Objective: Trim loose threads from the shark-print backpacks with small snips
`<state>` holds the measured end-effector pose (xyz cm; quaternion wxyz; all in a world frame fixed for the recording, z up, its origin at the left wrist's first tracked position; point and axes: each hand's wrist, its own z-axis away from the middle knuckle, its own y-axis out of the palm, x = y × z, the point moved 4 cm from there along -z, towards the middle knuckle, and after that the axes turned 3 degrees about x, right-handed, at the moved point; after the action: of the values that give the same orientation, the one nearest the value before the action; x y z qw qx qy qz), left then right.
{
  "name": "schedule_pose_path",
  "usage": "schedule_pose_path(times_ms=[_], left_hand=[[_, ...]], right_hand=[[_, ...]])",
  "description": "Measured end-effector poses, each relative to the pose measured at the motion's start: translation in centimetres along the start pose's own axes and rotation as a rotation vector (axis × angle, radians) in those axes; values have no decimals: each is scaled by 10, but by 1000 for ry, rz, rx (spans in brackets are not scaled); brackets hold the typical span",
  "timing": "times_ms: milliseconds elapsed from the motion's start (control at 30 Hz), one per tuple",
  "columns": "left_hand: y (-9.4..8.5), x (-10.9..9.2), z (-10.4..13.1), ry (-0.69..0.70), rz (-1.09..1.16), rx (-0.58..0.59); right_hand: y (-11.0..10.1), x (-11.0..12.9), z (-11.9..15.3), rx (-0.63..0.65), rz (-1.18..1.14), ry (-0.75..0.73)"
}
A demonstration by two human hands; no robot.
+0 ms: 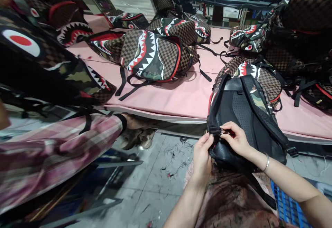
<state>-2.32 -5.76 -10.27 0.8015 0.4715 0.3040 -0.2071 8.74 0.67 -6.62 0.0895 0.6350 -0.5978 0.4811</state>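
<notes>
A black backpack (240,117) leans against the table edge over my lap, its padded back panel and shoulder straps facing me. At its lower left, my left hand (203,153) pinches the end of a shoulder strap (214,126) near a dark buckle. My right hand (237,140) is closed at the same spot, thumb and fingers pinched together on the strap by the buckle. The exact bit between the fingertips is too small to make out. The other shoulder strap (261,108) runs down to a buckle on the right side.
Checkered shark-mouth backpacks (153,55) lie on the pink table (181,96), with more piled at the right (308,10). At left, a person in a plaid garment (59,152) sits by another backpack (46,62). Thread scraps litter the floor (155,172); a blue crate (287,203) stands lower right.
</notes>
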Motion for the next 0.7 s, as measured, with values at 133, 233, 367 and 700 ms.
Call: schedule_pose_path(times_ms=[133, 233, 367, 700], left_hand=[[2, -4, -1, -9, -2, 30], [3, -7, -1, 5, 5, 33], [4, -5, 0, -1, 7, 41], [-1, 2, -1, 24, -17, 9]], right_hand=[[-10, -2, -1, -21, 12, 8], [-13, -1, 0, 34, 255, -119], [-9, 0, 4, 64, 417, -210], [-3, 5, 3, 67, 501, -220]])
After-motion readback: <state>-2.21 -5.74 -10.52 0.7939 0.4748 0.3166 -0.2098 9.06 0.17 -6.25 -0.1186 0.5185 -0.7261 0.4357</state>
